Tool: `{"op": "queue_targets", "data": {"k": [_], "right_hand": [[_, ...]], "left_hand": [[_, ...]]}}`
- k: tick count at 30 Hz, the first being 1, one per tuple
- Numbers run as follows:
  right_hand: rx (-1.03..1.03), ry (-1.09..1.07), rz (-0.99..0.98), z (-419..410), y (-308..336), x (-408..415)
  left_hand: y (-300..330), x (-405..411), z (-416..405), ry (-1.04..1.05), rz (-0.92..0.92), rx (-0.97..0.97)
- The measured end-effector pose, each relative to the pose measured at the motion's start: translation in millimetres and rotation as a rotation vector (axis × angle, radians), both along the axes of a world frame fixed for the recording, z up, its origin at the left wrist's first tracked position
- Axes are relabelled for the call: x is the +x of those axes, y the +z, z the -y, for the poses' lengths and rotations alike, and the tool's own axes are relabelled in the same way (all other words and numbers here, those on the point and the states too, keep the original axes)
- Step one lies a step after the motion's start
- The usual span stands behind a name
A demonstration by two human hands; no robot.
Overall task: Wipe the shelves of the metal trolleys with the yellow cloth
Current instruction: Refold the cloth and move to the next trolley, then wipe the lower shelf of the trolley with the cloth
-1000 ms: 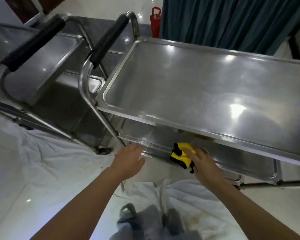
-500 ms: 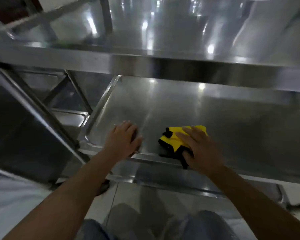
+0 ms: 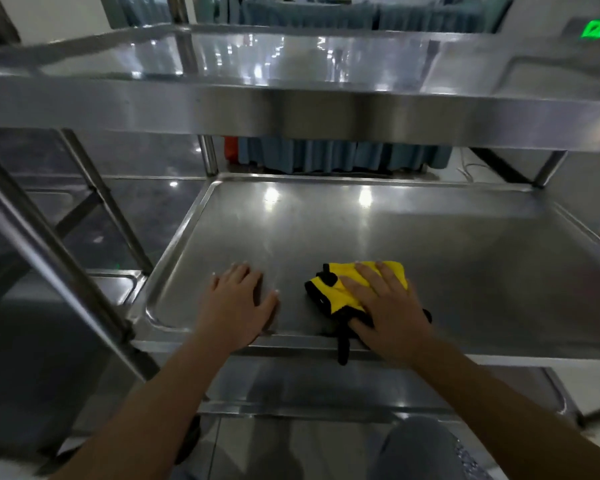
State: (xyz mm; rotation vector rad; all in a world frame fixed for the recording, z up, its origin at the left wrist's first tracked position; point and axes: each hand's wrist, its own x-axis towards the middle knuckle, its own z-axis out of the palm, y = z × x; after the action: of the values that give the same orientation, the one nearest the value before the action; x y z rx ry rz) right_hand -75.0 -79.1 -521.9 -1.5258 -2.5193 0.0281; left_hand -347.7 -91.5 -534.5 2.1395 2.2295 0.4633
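The yellow cloth point(image 3: 333, 291), edged in black, lies bunched on the middle shelf point(image 3: 378, 233) of the near metal trolley, close to its front rim. My right hand point(image 3: 387, 306) presses flat on top of the cloth, fingers spread, covering its right half. A black strap of the cloth hangs over the front rim. My left hand point(image 3: 238, 303) rests palm down on the bare shelf just left of the cloth, holding nothing. The top shelf point(image 3: 291, 105) spans the view above.
A second metal trolley point(image 3: 32, 209) stands to the left, its slanted legs close to the near trolley's left rim. A lower shelf point(image 3: 291, 386) shows under the front rim. My knee point(image 3: 426, 448) is at the bottom. Blue curtains point(image 3: 326, 157) hang behind.
My head has dropped from above the top shelf to the level of the middle shelf. Both hands have moved forward onto that shelf, the right one carrying the cloth further in.
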Motion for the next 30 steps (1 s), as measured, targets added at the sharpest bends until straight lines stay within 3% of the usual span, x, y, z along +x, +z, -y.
{"op": "queue_targets", "data": {"k": [6,12,17,21,25,28,30], "right_hand": [[-0.027,-0.038,-0.023,-26,0,0],[0.019,-0.033,-0.125,-51,6,7],[0.156,0.091,-0.215,-41,6,8],[0.212,0.274,-0.252,-9,6,3],[0.337,0.42,-0.126,22,-1,11],[0.529,0.546,0.049,47,-25,25],[0.602,0.613,0.101,62,-54,36]], "left_hand": [[-4,0,-26,-0.002,0.008,0.035],[0,13,-45,0.042,0.054,0.194],[4,24,-46,0.003,0.103,0.378],[11,26,-42,-0.079,0.167,0.346],[3,25,-6,-0.118,0.176,0.375],[-10,31,29,-0.262,0.193,0.595],[-25,33,45,-0.352,0.086,0.763]]}}
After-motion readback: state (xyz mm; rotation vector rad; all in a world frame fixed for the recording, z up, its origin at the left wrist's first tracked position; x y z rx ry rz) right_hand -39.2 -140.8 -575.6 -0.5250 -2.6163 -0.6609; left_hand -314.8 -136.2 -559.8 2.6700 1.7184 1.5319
